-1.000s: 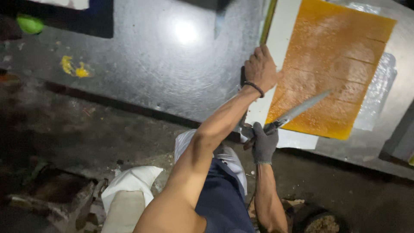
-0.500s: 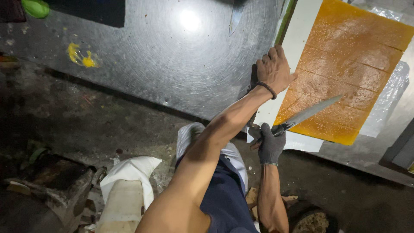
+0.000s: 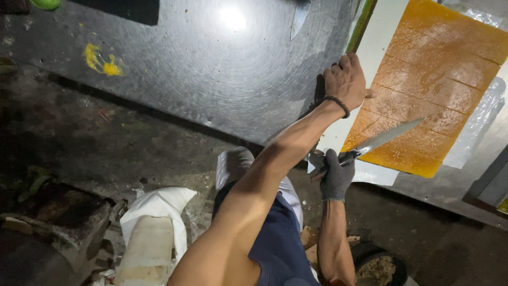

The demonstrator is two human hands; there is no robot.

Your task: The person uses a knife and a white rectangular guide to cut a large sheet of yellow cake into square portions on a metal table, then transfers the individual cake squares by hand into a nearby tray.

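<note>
**Knife over an orange slab, bare hand steadying the board**

The right hand (image 3: 336, 177), in a dark grey glove, is closed around the handle of a long knife (image 3: 383, 140). The blade runs out from that hand, up and to the right, and lies low across the near part of a flat orange slab (image 3: 434, 79); whether the edge is pressing into it cannot be told. The slab is scored with straight lines into rectangular strips and lies on a white board (image 3: 370, 47), with clear plastic sheet (image 3: 473, 130) showing beyond the knife tip on the far right.

The left hand (image 3: 346, 82) is bare, with a dark band at the wrist. It lies with fingers loosely curled on the left margin of the white board, thumb touching the slab's edge, gripping nothing.

Both rest on a grey metal tabletop (image 3: 211, 69), which spreads away to the left of the left hand. Far left of it are yellow smears (image 3: 103, 61). Below the hands, near the person's knees, a white sack (image 3: 153, 212) lies on the dark floor.
</note>
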